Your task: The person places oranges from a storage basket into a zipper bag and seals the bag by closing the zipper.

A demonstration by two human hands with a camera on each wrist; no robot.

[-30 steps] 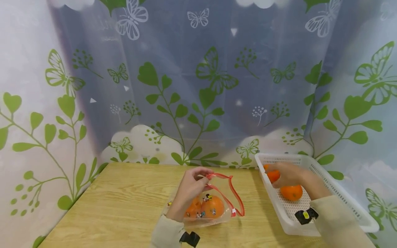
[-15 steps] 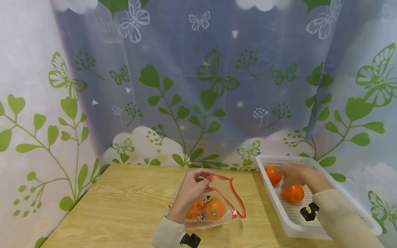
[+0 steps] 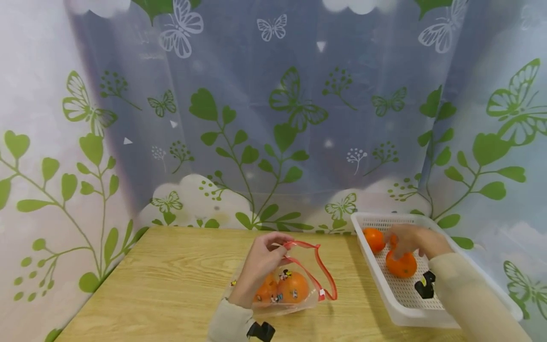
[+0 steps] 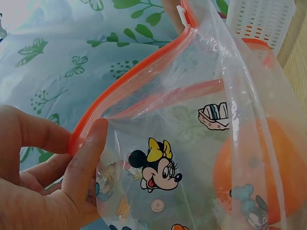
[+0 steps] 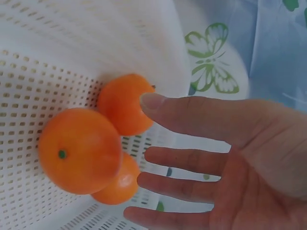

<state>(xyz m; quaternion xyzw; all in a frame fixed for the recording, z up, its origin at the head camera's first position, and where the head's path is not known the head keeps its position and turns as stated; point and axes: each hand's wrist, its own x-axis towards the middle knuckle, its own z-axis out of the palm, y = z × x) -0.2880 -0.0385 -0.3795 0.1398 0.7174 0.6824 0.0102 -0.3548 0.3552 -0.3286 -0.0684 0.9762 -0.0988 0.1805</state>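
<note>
A clear zip bag with a red zip edge and cartoon prints stands on the table, its mouth spread, with oranges inside. My left hand pinches the bag's edge between thumb and fingers; the left wrist view shows the thumb against the plastic. My right hand is over the white basket, fingers extended and apart. In the right wrist view three oranges lie in it: a near one, one by the thumb tip, and one partly hidden. No orange is in its grasp.
The white perforated basket stands at the table's right side, its walls raised around the oranges. Wood-grain tabletop stretches left of the bag. A printed curtain with leaves and butterflies hangs behind and at both sides.
My right hand has come off the far-left orange in the basket and shifted right, toward the nearer orange. The left hand and the bag keep their place.
</note>
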